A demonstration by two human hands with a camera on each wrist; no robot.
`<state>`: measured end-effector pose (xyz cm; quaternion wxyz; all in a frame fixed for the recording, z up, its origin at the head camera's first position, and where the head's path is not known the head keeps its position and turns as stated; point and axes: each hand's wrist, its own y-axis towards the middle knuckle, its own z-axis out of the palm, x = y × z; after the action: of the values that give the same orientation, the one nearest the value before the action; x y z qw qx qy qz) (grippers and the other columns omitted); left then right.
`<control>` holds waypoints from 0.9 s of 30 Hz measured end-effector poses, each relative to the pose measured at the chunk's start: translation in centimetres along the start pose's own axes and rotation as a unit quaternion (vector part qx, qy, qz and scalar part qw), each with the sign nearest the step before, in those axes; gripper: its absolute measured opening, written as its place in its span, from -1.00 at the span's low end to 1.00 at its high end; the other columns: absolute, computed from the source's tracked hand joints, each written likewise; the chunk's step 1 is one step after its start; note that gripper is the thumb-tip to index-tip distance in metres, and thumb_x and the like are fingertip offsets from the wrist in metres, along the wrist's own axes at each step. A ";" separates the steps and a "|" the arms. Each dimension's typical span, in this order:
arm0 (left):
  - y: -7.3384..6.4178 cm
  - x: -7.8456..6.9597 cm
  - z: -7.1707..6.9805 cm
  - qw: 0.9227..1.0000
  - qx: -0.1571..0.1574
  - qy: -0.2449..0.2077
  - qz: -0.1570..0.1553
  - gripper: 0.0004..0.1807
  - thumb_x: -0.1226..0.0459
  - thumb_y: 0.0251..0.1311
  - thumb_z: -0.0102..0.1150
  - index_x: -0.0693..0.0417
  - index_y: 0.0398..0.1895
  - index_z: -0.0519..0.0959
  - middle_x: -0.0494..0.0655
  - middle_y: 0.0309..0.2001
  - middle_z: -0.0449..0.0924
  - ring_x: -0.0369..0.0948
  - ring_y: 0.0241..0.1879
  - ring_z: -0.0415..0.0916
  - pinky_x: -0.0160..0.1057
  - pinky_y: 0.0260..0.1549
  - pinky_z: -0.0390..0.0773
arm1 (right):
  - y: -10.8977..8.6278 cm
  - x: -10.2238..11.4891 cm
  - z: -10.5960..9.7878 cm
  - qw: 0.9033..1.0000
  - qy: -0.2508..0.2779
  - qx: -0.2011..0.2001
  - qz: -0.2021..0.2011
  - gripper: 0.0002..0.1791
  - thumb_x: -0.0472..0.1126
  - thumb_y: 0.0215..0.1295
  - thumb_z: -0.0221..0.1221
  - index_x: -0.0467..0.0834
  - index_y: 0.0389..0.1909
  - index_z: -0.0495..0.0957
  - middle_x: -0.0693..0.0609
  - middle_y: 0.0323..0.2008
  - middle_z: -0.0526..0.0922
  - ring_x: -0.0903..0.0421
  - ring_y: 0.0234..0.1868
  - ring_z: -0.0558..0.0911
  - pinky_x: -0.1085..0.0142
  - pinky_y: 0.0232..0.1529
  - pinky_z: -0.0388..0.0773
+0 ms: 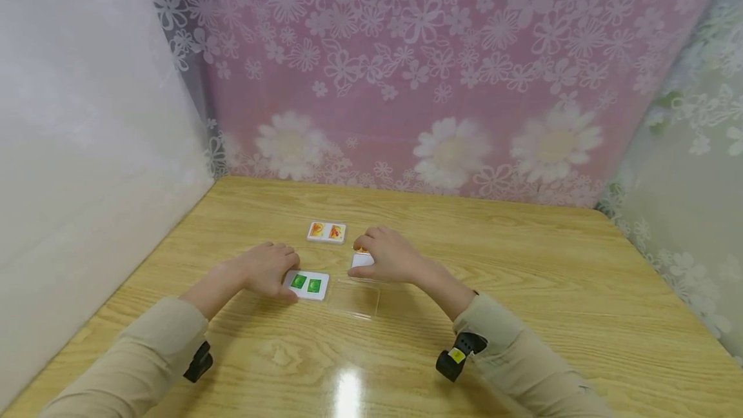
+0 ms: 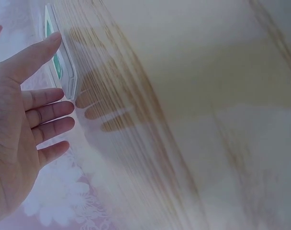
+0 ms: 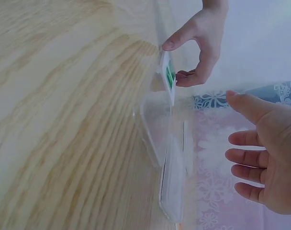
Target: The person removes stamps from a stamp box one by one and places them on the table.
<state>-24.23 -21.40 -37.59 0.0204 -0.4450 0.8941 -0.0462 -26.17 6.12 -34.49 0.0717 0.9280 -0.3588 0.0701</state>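
Note:
In the head view my left hand (image 1: 268, 269) spans the left end of a flat plastic case holding a white card with two green pictures (image 1: 314, 286). Its thumb lies at the near edge, the fingers at the far edge. My right hand (image 1: 387, 257) hovers at the right end of a second white card case (image 1: 361, 261), covering much of it; a bit of orange picture shows by the fingers. In the right wrist view this hand's fingers (image 3: 248, 158) are spread loosely, apart from the case (image 3: 172, 189). A clear plastic lid (image 1: 355, 300) lies between the two hands.
Farther back on the wood-grain table (image 1: 522, 315) lies another case with two orange pictures (image 1: 327, 231). A pink flowered curtain (image 1: 371, 69) hangs behind the table. A white sheet (image 1: 87, 115) borders the left side and a pale flowered one (image 1: 691, 166) the right.

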 end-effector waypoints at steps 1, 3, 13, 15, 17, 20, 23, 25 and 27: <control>0.0 0.0 -0.1 1.000 0.002 0.000 0.000 -0.40 -0.19 -0.07 0.24 0.08 -0.13 0.51 -0.13 -0.21 0.47 -0.13 -0.19 0.40 0.02 -0.09 0.37 | 0.2 0.0 -0.1 1.000 0.005 0.001 0.004 -0.43 0.18 0.18 0.16 -0.16 0.04 0.50 -0.03 -0.06 0.51 0.01 -0.01 0.44 0.13 0.00 0.37; 0.0 -0.1 -0.2 1.000 0.004 -0.003 0.000 -0.39 -0.18 -0.07 0.24 0.09 -0.13 0.51 -0.12 -0.21 0.47 -0.11 -0.18 0.40 0.04 -0.07 0.37 | 0.5 0.2 -0.1 1.000 0.022 0.001 0.010 -0.44 0.17 0.18 0.17 -0.16 0.04 0.51 -0.02 -0.06 0.52 0.02 -0.01 0.44 0.13 -0.01 0.37; 0.1 -0.1 -0.2 1.000 0.006 0.003 -0.001 -0.39 -0.19 -0.07 0.24 0.09 -0.11 0.53 -0.14 -0.22 0.47 -0.12 -0.18 0.40 0.05 -0.09 0.38 | 2.7 0.4 0.3 0.990 0.139 -0.005 0.010 -0.48 0.06 0.22 0.18 -0.26 0.01 0.50 -0.13 -0.10 0.56 -0.05 -0.06 0.52 0.15 -0.10 0.44; 0.1 0.0 -0.2 1.000 0.006 0.004 -0.001 -0.39 -0.19 -0.07 0.24 0.08 -0.11 0.53 -0.14 -0.22 0.47 -0.12 -0.18 0.40 0.05 -0.08 0.38 | 3.1 0.5 0.4 0.987 0.158 -0.005 0.014 -0.48 0.04 0.22 0.18 -0.28 0.02 0.49 -0.14 -0.10 0.56 -0.05 -0.06 0.51 0.15 -0.09 0.44; 0.1 0.0 -0.2 1.000 0.007 0.005 0.000 -0.39 -0.19 -0.07 0.24 0.08 -0.11 0.53 -0.15 -0.22 0.47 -0.13 -0.19 0.40 0.06 -0.08 0.38 | 3.4 0.6 0.6 0.984 0.176 -0.006 0.019 -0.49 0.02 0.22 0.19 -0.29 0.02 0.49 -0.14 -0.11 0.56 -0.05 -0.06 0.51 0.15 -0.08 0.43; 0.0 0.0 -0.2 1.000 0.007 0.004 0.000 -0.39 -0.19 -0.07 0.24 0.08 -0.12 0.53 -0.16 -0.23 0.46 -0.14 -0.20 0.40 0.07 -0.09 0.39 | 3.9 0.8 1.0 0.980 0.198 -0.012 0.028 -0.51 0.00 0.20 0.21 -0.28 0.01 0.51 -0.10 -0.15 0.57 -0.02 -0.09 0.51 0.17 -0.08 0.43; -0.1 0.0 -0.2 1.000 0.006 0.002 0.000 -0.39 -0.19 -0.07 0.23 0.07 -0.12 0.52 -0.14 -0.20 0.47 -0.11 -0.17 0.41 0.09 -0.06 0.38 | 4.2 1.0 1.5 0.974 0.222 -0.017 0.040 -0.54 -0.02 0.19 0.22 -0.26 -0.01 0.52 -0.04 -0.19 0.58 0.06 -0.14 0.51 0.23 -0.11 0.44; -0.1 0.1 -0.1 1.000 0.005 0.002 0.002 -0.39 -0.19 -0.06 0.23 0.07 -0.11 0.52 -0.11 -0.18 0.48 -0.09 -0.14 0.42 0.10 -0.05 0.38 | 4.4 1.1 1.9 0.970 0.237 -0.020 0.043 -0.56 -0.04 0.19 0.23 -0.26 -0.02 0.53 0.01 -0.23 0.57 0.11 -0.18 0.51 0.28 -0.15 0.44; -0.1 0.1 0.1 1.000 0.003 0.002 0.003 -0.39 -0.19 -0.06 0.23 0.07 -0.10 0.51 -0.11 -0.16 0.48 -0.09 -0.13 0.41 0.10 -0.04 0.37 | 4.4 1.3 2.1 0.966 0.253 -0.018 0.044 -0.58 -0.06 0.19 0.22 -0.26 -0.03 0.52 0.03 -0.27 0.55 0.12 -0.22 0.50 0.30 -0.19 0.45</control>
<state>-24.19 -21.51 -37.65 0.0198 -0.4426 0.8951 -0.0495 -28.05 1.64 -35.98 0.1740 0.8621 -0.3703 0.2989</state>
